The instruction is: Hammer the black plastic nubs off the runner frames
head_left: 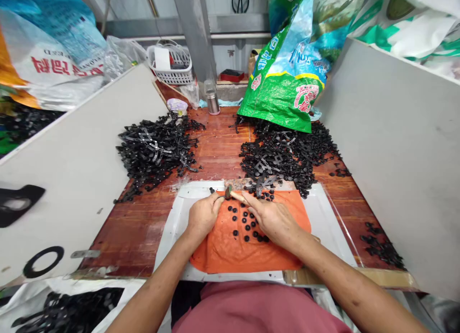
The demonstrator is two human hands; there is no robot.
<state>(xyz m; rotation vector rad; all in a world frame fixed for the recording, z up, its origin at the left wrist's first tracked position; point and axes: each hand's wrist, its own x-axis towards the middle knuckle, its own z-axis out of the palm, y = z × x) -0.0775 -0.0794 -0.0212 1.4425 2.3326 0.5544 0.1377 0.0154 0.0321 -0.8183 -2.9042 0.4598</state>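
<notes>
An orange cloth (247, 251) lies on a white tray (172, 227) before me, with several small black round parts (246, 223) scattered on it. My right hand (273, 220) is closed round a small hammer (232, 194) with a wooden handle, its head at the cloth's far edge. My left hand (203, 215) rests on the cloth's left side, fingers curled in a pinch by the hammer head; what they hold is too small to make out.
A pile of black plastic strips (156, 148) lies at the left, and a pile of black parts (287, 155) spills from a green bag (287, 79) at the right. Grey boards (395, 146) flank the wooden table (215, 141). A basket (170, 64) and a metal flask (212, 100) stand behind.
</notes>
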